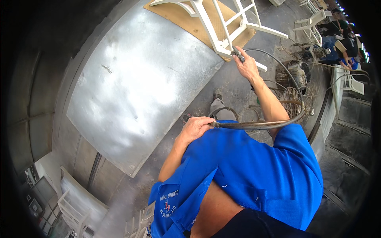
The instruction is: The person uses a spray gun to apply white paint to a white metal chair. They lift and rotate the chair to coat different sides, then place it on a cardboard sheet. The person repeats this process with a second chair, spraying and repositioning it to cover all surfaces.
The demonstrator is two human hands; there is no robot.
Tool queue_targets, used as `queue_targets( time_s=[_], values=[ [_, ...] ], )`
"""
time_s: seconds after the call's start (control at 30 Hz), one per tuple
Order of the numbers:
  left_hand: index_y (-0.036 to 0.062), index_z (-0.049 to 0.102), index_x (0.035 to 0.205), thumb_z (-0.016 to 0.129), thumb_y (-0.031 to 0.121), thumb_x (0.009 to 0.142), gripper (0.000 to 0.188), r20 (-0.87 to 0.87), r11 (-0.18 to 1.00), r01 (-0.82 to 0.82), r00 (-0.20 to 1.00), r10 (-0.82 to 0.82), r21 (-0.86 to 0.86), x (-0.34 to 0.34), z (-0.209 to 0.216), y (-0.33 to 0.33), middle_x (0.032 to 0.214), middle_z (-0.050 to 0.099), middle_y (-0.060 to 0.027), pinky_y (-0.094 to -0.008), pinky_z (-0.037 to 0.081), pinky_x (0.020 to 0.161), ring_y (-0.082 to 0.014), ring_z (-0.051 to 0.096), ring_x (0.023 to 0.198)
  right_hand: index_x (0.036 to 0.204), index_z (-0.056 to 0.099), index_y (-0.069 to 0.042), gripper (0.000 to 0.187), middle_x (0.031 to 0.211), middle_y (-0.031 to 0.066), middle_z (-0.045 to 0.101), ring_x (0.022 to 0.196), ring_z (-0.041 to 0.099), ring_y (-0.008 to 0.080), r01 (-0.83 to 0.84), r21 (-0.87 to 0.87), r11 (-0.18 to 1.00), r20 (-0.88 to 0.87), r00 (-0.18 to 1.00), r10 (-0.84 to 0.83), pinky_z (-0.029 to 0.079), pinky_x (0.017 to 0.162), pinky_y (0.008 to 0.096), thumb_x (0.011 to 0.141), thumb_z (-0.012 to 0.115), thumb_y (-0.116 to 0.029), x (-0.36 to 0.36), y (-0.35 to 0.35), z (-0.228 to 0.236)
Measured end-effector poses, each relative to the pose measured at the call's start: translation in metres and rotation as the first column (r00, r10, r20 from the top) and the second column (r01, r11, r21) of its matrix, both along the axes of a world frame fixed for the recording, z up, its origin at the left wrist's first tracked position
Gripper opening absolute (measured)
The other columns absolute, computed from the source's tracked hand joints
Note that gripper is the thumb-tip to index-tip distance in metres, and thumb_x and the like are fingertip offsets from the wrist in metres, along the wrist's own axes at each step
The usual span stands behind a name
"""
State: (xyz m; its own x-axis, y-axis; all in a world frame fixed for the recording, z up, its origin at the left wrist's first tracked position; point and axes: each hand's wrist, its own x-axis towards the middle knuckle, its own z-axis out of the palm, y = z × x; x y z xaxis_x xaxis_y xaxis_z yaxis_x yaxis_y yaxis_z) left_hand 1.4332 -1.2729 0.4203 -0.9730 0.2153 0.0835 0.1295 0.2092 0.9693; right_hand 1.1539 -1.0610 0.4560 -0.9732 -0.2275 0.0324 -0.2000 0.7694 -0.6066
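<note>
Gripping a small dark metal tool [239,54] in the right hand [248,68], just beyond the right corner of the silver metal panel [131,79], and curling the fingers tightly round its body. Holding it close to a white chair [208,24] resting on a brown board [190,22] along the panel's upper right edge, but being unable to tell contact from a narrow gap between tool and chair. Pinching a dark hose [254,126] by its metal collar with the left hand [196,127], near the panel's lower right edge, thumb and fingers pressing together around it. Looping the hose in a wide arc across the right arm, well to the right of the panel, and up toward the tool. Wearing a blue shirt [254,166], below and to the right of the panel. Standing with a shoe [217,94] just off its lower right edge. Sharing the floor with a stained drum [282,75] and coiled hoses [291,97], to the panel's right, and working within sight of other people [345,47], far to its upper right.
</note>
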Motion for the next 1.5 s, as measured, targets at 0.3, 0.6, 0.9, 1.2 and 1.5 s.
queue_targets(
  time_s=[0.3, 0.6, 0.9, 1.2, 1.5],
  values=[
    [0.0036, 0.075, 0.108, 0.074, 0.004, 0.083, 0.025, 0.045, 1.0, 0.008, 0.999, -0.009, 0.01, 0.008, 0.011, -0.003, 0.102, 0.077, -0.0146, -0.0373, 0.06, 0.076, -0.0311, 0.076, 0.088, 0.14, 0.062, -0.016, 0.046, 0.114, 0.0189, 0.075, 0.104, 0.072, 0.0385, -0.121, -0.22, 0.968, -0.259, 0.964, 0.061, 0.055, 0.09, 0.0408, 0.097, 0.069, -0.031, -0.019, -0.06, 0.067],
    [0.0031, 0.076, 0.108, 0.07, -0.003, 0.085, 0.025, 0.12, 0.998, -0.044, 0.992, 0.038, 0.051, 0.019, 0.015, -0.005, 0.103, 0.078, -0.0149, -0.0356, 0.06, 0.077, -0.0272, 0.076, 0.089, 0.141, 0.061, -0.021, 0.047, 0.118, 0.0213, 0.073, 0.109, 0.07, 0.0397, -0.116, -0.212, 0.97, -0.357, 0.933, 0.033, 0.054, 0.095, 0.0419, 0.097, 0.068, -0.034, -0.039, -0.081, 0.09],
    [0.0045, 0.077, 0.107, 0.071, -0.002, 0.084, 0.025, 0.082, 0.999, -0.005, 0.997, 0.001, 0.046, 0.027, 0.015, -0.008, 0.102, 0.078, -0.0145, -0.0359, 0.06, 0.077, -0.0274, 0.076, 0.09, 0.142, 0.06, -0.022, 0.049, 0.104, 0.0215, 0.075, 0.101, 0.072, 0.0393, 0.017, -0.165, 0.986, -0.01, 1.0, -0.019, 0.054, 0.089, 0.044, 0.097, 0.068, -0.036, 0.011, -0.028, 0.037],
    [0.0052, 0.076, 0.107, 0.073, 0.002, 0.084, 0.024, 0.062, 0.992, 0.127, 0.99, -0.125, -0.024, 0.018, 0.016, -0.004, 0.102, 0.077, -0.0131, -0.0362, 0.06, 0.077, -0.0305, 0.076, 0.09, 0.147, 0.057, -0.022, 0.05, 0.089, 0.0098, 0.068, 0.08, 0.066, 0.0216, 0.124, -0.182, 0.975, 0.005, 0.992, -0.126, 0.053, 0.075, 0.0365, 0.1, 0.067, -0.034, 0.059, 0.008, 0.031],
    [0.0041, 0.075, 0.108, 0.066, -0.005, 0.084, 0.028, 0.055, 0.978, 0.208, 0.977, -0.207, -0.01, -0.027, 0.032, 0.037, 0.104, 0.077, -0.0122, -0.0364, 0.059, 0.083, -0.0296, 0.075, 0.094, 0.143, 0.06, -0.014, 0.048, 0.12, 0.0204, 0.073, 0.108, 0.073, 0.028, -0.131, -0.407, 0.904, -0.357, 0.934, -0.025, 0.056, 0.09, 0.0366, 0.098, 0.071, -0.021, 0.061, 0.02, 0.123]
  ],
)
